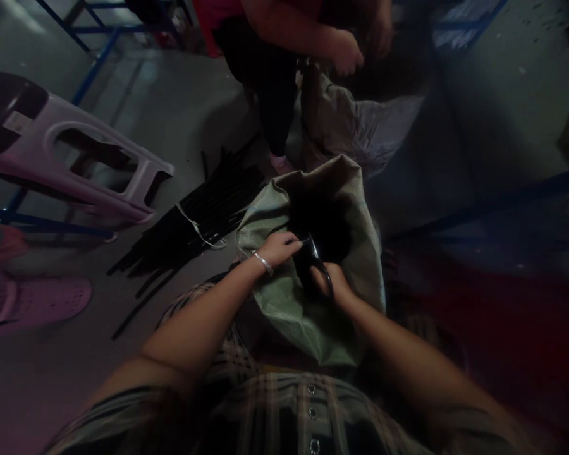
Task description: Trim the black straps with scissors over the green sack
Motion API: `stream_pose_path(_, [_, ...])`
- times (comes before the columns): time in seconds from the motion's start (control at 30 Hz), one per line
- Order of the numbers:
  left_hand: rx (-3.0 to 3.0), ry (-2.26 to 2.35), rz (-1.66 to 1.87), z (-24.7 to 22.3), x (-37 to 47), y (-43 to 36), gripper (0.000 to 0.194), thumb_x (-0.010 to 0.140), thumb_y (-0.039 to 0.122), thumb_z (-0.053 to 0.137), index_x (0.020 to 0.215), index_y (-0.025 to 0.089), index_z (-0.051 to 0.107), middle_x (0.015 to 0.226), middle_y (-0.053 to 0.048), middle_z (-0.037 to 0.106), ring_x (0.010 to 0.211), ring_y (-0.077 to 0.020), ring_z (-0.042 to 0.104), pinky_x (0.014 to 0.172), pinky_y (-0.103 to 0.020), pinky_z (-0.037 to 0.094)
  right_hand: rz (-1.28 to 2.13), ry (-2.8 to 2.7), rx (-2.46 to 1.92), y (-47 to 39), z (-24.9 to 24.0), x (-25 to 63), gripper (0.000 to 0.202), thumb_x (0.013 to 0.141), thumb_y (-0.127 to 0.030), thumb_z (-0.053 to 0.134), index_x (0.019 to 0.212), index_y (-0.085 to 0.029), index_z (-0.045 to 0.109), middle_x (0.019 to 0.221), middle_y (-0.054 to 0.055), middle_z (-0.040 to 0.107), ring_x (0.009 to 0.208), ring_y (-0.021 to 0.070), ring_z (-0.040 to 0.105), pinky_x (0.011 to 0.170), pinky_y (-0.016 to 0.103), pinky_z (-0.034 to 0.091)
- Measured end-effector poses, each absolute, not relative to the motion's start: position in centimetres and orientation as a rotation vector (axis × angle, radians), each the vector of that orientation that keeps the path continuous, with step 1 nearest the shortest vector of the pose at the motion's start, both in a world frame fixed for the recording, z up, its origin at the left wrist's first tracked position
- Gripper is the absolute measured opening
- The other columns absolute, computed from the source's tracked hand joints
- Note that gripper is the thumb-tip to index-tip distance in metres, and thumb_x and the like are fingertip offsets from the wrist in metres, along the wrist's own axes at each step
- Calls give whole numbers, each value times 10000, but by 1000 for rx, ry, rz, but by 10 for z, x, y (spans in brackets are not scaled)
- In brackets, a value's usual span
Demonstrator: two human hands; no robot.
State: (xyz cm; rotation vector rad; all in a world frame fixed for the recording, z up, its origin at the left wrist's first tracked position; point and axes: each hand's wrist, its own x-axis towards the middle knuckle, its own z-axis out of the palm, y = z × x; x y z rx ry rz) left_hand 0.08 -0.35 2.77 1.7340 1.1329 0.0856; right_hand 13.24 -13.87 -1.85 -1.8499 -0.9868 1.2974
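Note:
My right hand [334,282] is wrapped round the black handles of a pair of scissors [329,278], whose blades point up and left over the mouth of a woven sack [284,316]. Close by the blades, my left hand [281,248], with a silver bracelet at the wrist, is closed in a pinch on a small black piece; its exact kind is too dark to tell. The pale green sack stands upright between my knees, its mouth wide. Deep inside it lies a dark mass [325,221] that I cannot make out singly.
Left of the sack, a bundle of long black strips [189,221] tied with white string lies on the floor. A plastic stool [95,145] and a pink basket [42,303] are further left. Ahead, a co-worker's hand [346,54] is above another sack [332,120]. Blue metal frames [493,202] flank the area.

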Motion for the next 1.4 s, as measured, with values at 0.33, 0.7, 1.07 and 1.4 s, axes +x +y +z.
stream_pose_path(0.33, [1588,1176,196,28,0,-1,212,752,322,548,783,132,636,572,20,563,450,-79,482,449,-191,372,1306,-1267,-1843,-139,-25,136,163,793,-298,478,730,-173,562,679,20,615,627,140,548,596,234,416])
stream_pose_path(0.7, [1822,1105,124,22,5,-12,212,763,326,565,788,152,683,587,14,584,563,-108,525,554,-216,404,1242,-1431,-1813,-142,-27,137,145,803,-287,513,858,-167,575,785,44,642,680,149,556,645,247,419])
stream_pose_path(1.07, [2019,1100,142,23,-1,-7,257,786,367,568,871,163,698,778,-24,663,716,-143,563,664,-244,411,1231,-1152,-1830,-142,-32,135,264,751,-384,491,580,-185,469,540,-4,502,500,108,439,470,224,321])
stream_pose_path(1.4, [1859,1131,152,18,-1,-3,261,779,380,556,769,154,685,618,-2,603,609,-123,527,578,-227,397,1267,-1029,-1832,-140,-25,133,315,754,-430,508,566,-178,480,522,5,501,483,109,440,448,224,337])
